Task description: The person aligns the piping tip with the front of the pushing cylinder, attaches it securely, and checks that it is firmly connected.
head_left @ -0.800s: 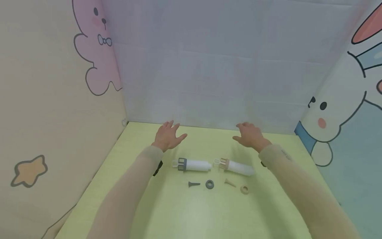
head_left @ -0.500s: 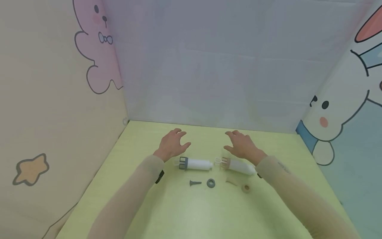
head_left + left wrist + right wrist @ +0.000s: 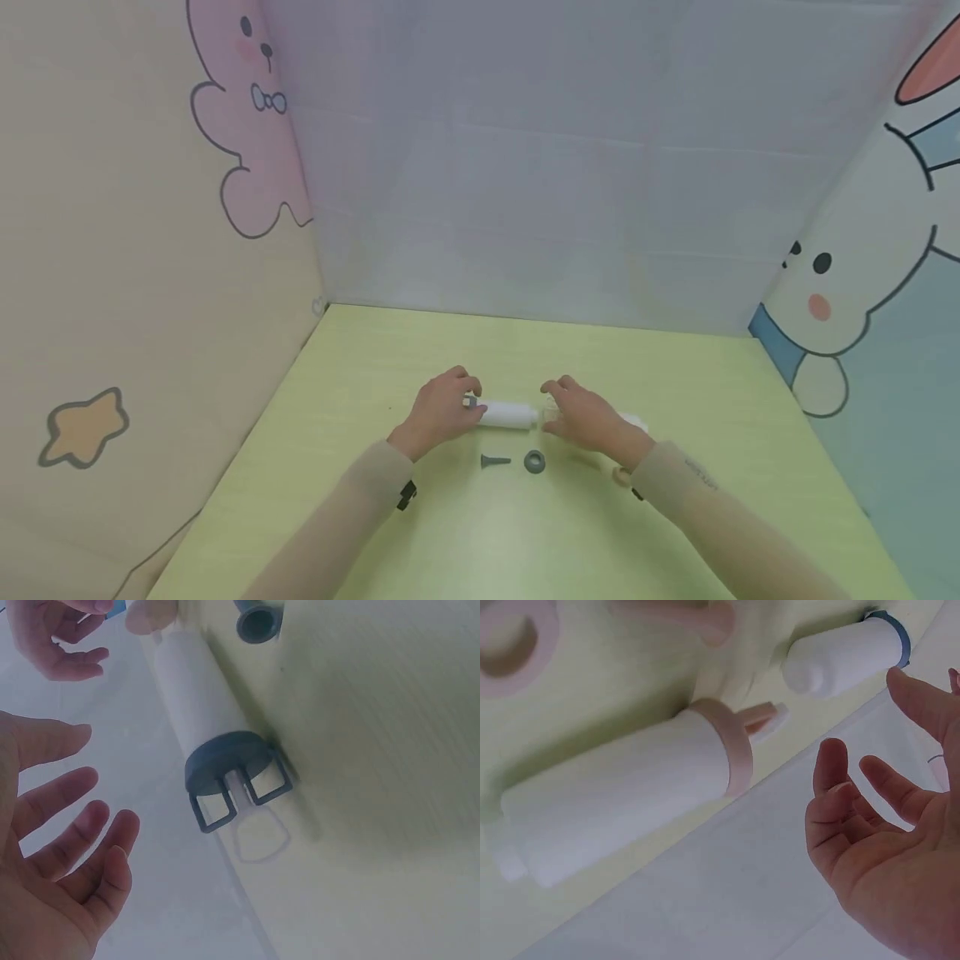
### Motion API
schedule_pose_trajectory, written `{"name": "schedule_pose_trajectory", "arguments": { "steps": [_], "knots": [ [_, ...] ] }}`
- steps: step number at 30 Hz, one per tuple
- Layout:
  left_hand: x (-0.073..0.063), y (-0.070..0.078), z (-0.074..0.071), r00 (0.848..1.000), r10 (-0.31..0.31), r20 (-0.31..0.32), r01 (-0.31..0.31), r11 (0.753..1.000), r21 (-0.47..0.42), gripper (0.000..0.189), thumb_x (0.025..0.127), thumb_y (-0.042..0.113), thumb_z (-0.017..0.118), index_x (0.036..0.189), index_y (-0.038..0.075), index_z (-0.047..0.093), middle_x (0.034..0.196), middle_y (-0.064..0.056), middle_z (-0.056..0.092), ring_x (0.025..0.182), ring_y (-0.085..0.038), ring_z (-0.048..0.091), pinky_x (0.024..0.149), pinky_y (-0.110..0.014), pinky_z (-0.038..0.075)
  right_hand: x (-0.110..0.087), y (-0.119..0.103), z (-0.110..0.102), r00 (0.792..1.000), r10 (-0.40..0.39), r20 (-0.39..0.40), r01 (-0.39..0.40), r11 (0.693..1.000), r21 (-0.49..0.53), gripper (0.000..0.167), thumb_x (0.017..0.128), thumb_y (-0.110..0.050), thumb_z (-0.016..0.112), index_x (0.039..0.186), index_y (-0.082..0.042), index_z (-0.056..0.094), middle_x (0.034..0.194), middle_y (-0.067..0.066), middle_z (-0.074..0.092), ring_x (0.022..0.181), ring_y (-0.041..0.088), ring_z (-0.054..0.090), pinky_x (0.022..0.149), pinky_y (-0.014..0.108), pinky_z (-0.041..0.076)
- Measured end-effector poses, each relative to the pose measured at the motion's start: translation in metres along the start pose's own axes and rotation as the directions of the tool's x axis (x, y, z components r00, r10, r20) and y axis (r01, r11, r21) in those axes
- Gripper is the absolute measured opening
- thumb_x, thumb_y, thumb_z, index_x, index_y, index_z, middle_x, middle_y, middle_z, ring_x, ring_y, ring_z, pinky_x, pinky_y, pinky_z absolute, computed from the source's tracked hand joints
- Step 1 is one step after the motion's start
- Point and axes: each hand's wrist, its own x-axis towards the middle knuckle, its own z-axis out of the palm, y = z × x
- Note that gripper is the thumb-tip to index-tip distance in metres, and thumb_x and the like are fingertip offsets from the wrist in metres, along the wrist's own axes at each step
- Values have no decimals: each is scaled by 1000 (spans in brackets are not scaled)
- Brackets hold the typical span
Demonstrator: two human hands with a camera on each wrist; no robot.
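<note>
A white plunger syringe with a grey collar and two finger loops [image 3: 506, 415] lies on the table. My left hand [image 3: 438, 412] hovers over its collar end, fingers loosely bent; the left wrist view shows a gap between hand and syringe. A second white syringe with a tan collar [image 3: 622, 795] lies to the right, mostly hidden in the head view under my right hand [image 3: 588, 417]. That hand's fingers are spread and half bent, apart from the syringe in the right wrist view.
In front of the syringes lie a grey cone-shaped nozzle [image 3: 496, 461] and a grey ring [image 3: 528, 464]. A tan ring [image 3: 621, 476] and a tan nozzle [image 3: 716, 622] lie further right. Cloth walls with cartoon prints surround the yellow-green table [image 3: 480, 533].
Both hands have come down and nearer from the table's back edge, moving inward over the two syringes. The fingers are more bent than before. The syringes and small parts stay in place.
</note>
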Motion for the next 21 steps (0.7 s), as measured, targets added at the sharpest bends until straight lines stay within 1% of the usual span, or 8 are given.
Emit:
{"name": "schedule_pose_trajectory", "arguments": {
  "steps": [4,6,8,10,12,15,17,21],
  "knots": [
    [-10,5,11,999,-40,34,41,999,-30,21,81,27,72,95,11,71,89,-4,59,70,-14,50,61,-30,44,-5,-5,15,1000,-3,16,3,999,41,50,83,-25,76,122,-3,55,110,11,53,88,22,56,83,42,46],
    [-14,7,15,997,-53,49,56,996,-67,23,80,26,74,95,9,71,90,-5,59,71,-14,50,61,-31,44,-6,-7,21,1000,-15,14,14,999,51,46,81,-24,77,117,-3,58,109,11,55,95,26,55,90,48,40],
    [-18,10,19,997,-55,54,60,995,-85,24,78,26,75,94,9,71,93,-5,59,73,-15,51,62,-31,44,-6,-8,28,1000,-28,7,28,999,43,43,80,-25,78,113,-3,60,107,11,57,96,26,55,95,54,33],
    [-21,13,23,997,-51,63,57,994,-96,26,78,27,76,95,8,71,96,-6,59,76,-15,52,64,-32,45,-7,-9,35,1000,-21,15,20,998,58,42,79,-25,78,111,-3,61,104,10,56,90,22,54,92,51,36],
    [-24,16,26,996,-54,77,61,994,-93,29,77,28,77,97,9,70,98,-5,58,79,-17,54,66,-33,47,-9,-10,41,1000,-18,19,16,998,65,42,79,-26,78,111,-4,62,101,9,56,81,18,52,84,45,41],
    [-27,18,34,993,-66,99,75,992,-99,30,76,28,78,99,9,71,100,-5,58,84,-18,55,69,-35,47,-12,-11,50,999,-13,32,11,996,83,40,81,-25,76,112,-4,62,100,7,55,76,15,49,71,37,45],
    [-30,19,39,990,-74,119,88,990,-111,31,75,28,78,99,9,71,99,-5,60,87,-20,56,71,-36,48,-14,-11,55,999,-27,27,25,996,81,37,81,-24,74,111,-4,62,99,6,55,76,14,50,70,36,46],
    [-33,19,49,989,-58,135,72,993,-97,30,75,28,78,97,9,72,93,-5,61,83,-18,55,70,-34,47,-19,-12,62,998,-43,35,40,995,86,37,81,-23,74,111,-6,61,99,4,55,77,13,51,69,34,46]
  ]
}}
